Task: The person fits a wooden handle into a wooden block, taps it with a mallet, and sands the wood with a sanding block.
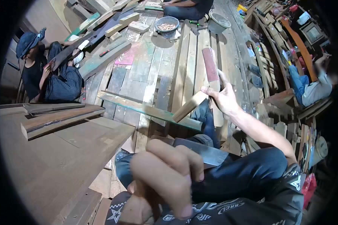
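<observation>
My right hand [223, 96] is closed around a small wooden block [190, 107] and a sanding block with a reddish-brown face [210, 64], which points away from me. My left hand [165, 176] is large and near the camera, raised above my lap, its fingers curled; whether anything is inside them cannot be made out. Behind the left hand, a dark flat-topped piece [202, 151] lies across my legs. A long board with a green edge [150, 110] lies in front of me.
A wooden bench [71, 161] with a thick plank [64, 120] is at the left. People sit at the left, far centre and right. Two buckets [166, 25] [219, 23] stand ahead. Stacked planks [289, 48] line the right side.
</observation>
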Demonstrator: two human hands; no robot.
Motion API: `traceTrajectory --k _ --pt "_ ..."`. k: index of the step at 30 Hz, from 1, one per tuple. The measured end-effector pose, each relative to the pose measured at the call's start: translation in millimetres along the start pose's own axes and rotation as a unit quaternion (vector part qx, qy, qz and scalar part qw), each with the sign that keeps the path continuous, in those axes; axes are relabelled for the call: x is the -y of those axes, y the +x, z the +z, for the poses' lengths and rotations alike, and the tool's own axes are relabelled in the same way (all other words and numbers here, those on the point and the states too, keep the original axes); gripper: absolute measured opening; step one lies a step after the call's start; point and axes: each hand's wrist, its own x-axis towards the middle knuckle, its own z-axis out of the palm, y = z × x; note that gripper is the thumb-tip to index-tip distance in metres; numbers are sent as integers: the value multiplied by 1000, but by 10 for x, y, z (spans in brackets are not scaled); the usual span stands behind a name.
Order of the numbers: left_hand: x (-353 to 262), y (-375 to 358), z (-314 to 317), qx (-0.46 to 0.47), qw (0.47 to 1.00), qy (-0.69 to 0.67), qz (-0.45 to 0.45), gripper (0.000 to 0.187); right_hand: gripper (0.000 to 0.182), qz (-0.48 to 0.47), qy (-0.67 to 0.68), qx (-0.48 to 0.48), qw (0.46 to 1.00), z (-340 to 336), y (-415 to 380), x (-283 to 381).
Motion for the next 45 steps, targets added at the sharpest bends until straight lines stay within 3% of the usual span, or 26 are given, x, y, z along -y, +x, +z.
traceTrajectory --k 4,7,13,15,18,21,23,26,27,29,30,32,35,42,43,45 --pt "180 101 -80 74 993 -88 -15 33 76 84 -2 -5 996 25 -60 94" --pt "316 149 -84 115 982 -149 -5 35 78 39 -29 -9 999 -16 -25 -5" --pt "482 237 -105 160 963 -218 0 39 85 52 15 -7 999 1 -31 -5" --pt "523 258 -92 170 957 -234 2 41 87 98 11 21 995 -44 -33 40" --pt "583 285 -98 185 949 -256 5 43 87 64 0 3 998 13 -8 -22" --pt "626 287 -97 195 943 -269 6 45 86 93 12 33 995 -12 -51 38" --pt "652 304 -116 201 940 -276 6 46 85 47 -14 27 998 -4 -25 23" --pt "664 302 -115 207 935 -287 0 49 81 76 -30 5 997 -36 -25 -8" --pt "666 295 -113 206 934 -292 -1 50 81 124 -6 -4 992 3 -59 114" --pt "673 289 -106 204 933 -297 -6 51 82 1 -124 -22 992 4 7 -26" --pt "681 299 -102 203 933 -298 -5 52 82 107 -17 41 993 -8 -44 126" --pt "689 312 -118 206 932 -298 -7 53 80 -19 -94 21 995 7 4 9" --pt "696 308 -136 210 930 -301 -12 56 80 79 -25 45 996 -7 -48 111" --pt "686 277 -113 212 932 -294 -30 61 72 45 17 25 998 40 -36 106" --pt "679 275 -109 211 930 -298 -32 62 75 90 22 36 995 4 -74 155" --pt "678 257 -124 208 930 -300 -33 63 73 84 16 34 996 15 -80 153"
